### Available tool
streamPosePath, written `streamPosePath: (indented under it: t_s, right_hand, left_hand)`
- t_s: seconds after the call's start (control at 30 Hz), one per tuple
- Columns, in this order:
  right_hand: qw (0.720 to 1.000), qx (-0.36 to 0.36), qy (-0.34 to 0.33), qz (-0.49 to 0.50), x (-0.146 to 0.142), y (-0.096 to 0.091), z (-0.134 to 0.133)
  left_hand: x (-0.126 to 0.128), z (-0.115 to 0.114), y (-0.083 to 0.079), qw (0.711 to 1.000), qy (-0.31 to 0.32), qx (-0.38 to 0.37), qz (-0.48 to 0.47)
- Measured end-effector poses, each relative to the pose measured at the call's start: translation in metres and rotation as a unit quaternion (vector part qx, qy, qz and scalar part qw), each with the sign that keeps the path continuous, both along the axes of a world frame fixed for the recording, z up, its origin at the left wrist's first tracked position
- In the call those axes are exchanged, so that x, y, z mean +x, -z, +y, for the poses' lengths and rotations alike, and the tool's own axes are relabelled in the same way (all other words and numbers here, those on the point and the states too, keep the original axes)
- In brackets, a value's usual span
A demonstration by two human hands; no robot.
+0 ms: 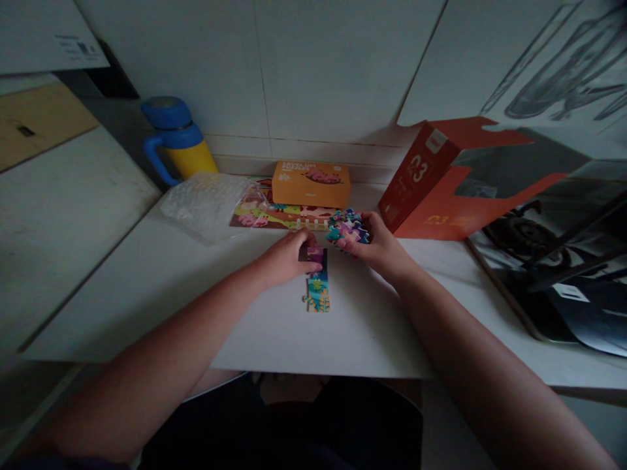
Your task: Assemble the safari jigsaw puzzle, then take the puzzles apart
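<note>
A pile of loose jigsaw puzzle pieces [347,230] in blue, pink and teal is gripped in my right hand [378,243], held just above the table. My left hand [289,258] closes its thumb and fingers on a purple puzzle piece [314,253], at the upper end of a short strip of puzzle pieces [318,294]. That strip lies flat on the white table and shows teal water with orange plants. Whether the purple piece touches the strip I cannot tell.
Behind my hands, an orange puzzle box [311,184] rests on a colourful farm picture [255,215]. Bubble wrap [208,203] and a blue-yellow flask [183,147] stand left. At right are a tilted red box [441,189] and a dark appliance [553,287]. The table's front edge [313,375] lies near me.
</note>
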State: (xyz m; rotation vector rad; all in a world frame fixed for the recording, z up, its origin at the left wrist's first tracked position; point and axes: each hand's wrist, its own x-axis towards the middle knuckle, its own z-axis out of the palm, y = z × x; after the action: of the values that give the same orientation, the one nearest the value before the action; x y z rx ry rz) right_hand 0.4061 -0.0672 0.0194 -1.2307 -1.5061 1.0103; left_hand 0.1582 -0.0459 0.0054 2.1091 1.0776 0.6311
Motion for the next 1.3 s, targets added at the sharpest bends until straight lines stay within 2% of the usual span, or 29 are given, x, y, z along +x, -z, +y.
streamPosePath:
  t_s: [0.1, 0.27, 0.5, 0.9, 1.07, 1.3]
  right_hand:
    - [1.000, 0.008, 0.012, -0.019, 0.002, 0.004, 0.002]
    - [0.995, 0.034, 0.018, -0.089, 0.004, 0.011, 0.003]
    - [0.978, 0.059, 0.017, -0.198, -0.002, 0.007, -0.003]
    - [0.972, 0.089, -0.042, -0.214, 0.000, 0.015, -0.003]
    - [0.961, 0.089, -0.038, -0.258, -0.007, 0.010, -0.007]
    - [0.959, 0.107, -0.022, -0.261, -0.008, 0.004, -0.007]
  left_hand:
    - [-0.001, -0.004, -0.003, 1.000, -0.003, -0.002, -0.002]
    - [-0.001, -0.011, -0.006, 0.998, 0.038, 0.003, -0.055]
    - [0.004, -0.012, -0.003, 0.997, 0.017, 0.012, -0.081]
    - [0.008, -0.012, 0.000, 0.996, -0.074, 0.020, -0.045]
    - [0.009, -0.011, 0.002, 0.997, -0.048, 0.028, -0.047]
    - [0.007, -0.016, 0.001, 0.998, -0.041, 0.043, -0.022]
